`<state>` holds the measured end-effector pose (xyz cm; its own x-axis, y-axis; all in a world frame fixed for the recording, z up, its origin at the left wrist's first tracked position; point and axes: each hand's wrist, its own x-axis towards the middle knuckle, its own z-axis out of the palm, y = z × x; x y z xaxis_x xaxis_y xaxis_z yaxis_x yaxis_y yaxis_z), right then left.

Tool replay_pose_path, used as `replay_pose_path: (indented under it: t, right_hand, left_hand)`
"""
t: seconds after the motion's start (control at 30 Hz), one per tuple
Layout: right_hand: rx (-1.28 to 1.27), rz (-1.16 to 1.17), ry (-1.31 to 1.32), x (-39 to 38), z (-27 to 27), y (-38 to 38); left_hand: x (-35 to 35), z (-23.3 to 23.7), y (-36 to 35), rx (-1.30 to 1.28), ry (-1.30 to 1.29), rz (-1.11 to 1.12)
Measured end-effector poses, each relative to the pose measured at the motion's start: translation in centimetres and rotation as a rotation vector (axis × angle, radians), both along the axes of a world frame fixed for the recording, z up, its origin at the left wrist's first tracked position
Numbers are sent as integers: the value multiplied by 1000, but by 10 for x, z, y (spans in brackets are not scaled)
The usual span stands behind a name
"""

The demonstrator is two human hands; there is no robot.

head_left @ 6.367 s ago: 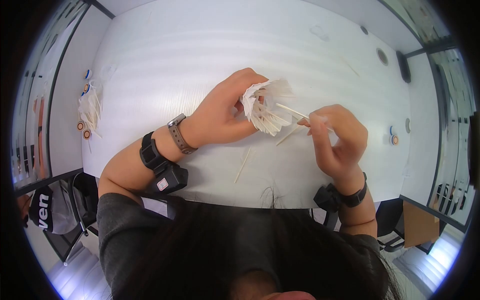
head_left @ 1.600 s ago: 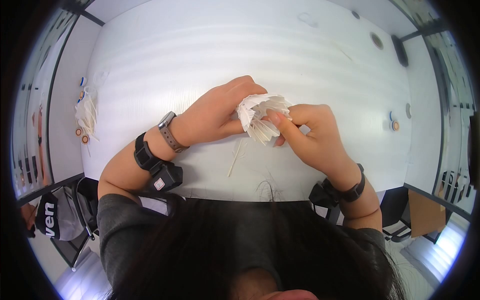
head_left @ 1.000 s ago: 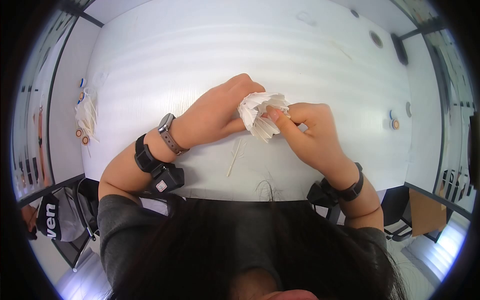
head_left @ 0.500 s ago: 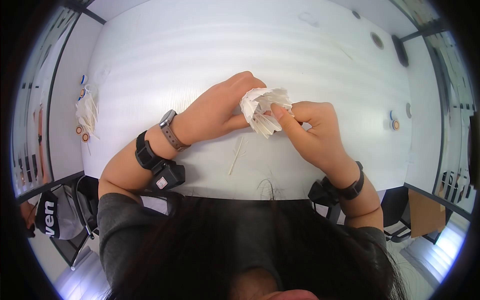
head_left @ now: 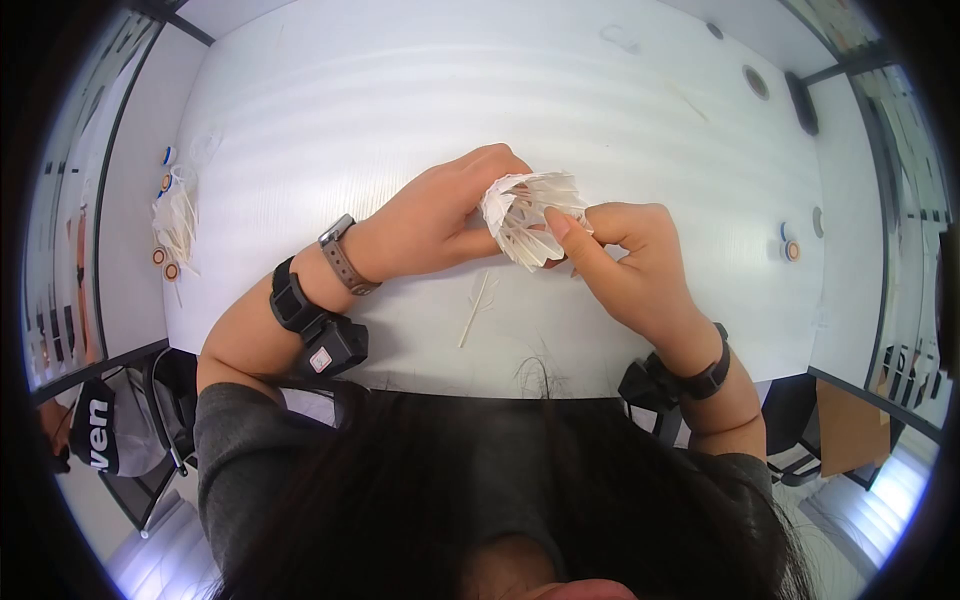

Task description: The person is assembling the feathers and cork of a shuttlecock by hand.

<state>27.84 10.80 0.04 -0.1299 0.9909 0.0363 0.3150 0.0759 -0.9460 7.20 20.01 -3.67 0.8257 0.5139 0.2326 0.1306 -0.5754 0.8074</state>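
Note:
A white feather shuttlecock is held above the table, its open feather end facing up toward me. My left hand is closed around its left and far side, with the fingers mostly hidden behind the feathers. On the right rim, my right hand pinches a feather between thumb and index finger. The cork end is out of sight. Below the hands, a single stripped feather lies on the white table.
At the left edge lies a heap of loose feathers with several small round cork pieces around it. Another small round piece stands at the right edge. A round hole is at the far right, and low panels border both sides.
The shuttlecock has turned slightly in my hands, and its open end shows a little more. My right fingers have shifted slightly along the rim.

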Motion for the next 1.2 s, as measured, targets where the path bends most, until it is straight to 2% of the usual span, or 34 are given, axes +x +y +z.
replay_pose_path:
  t: [0.6, 1.2]
  right_hand:
    - [84, 1, -23, 1, -4, 3]
    - [45, 19, -66, -1, -11, 1]
  left_hand:
    - [-1, -1, 1, 29, 10, 12]
    - [1, -2, 0, 91, 48, -31]
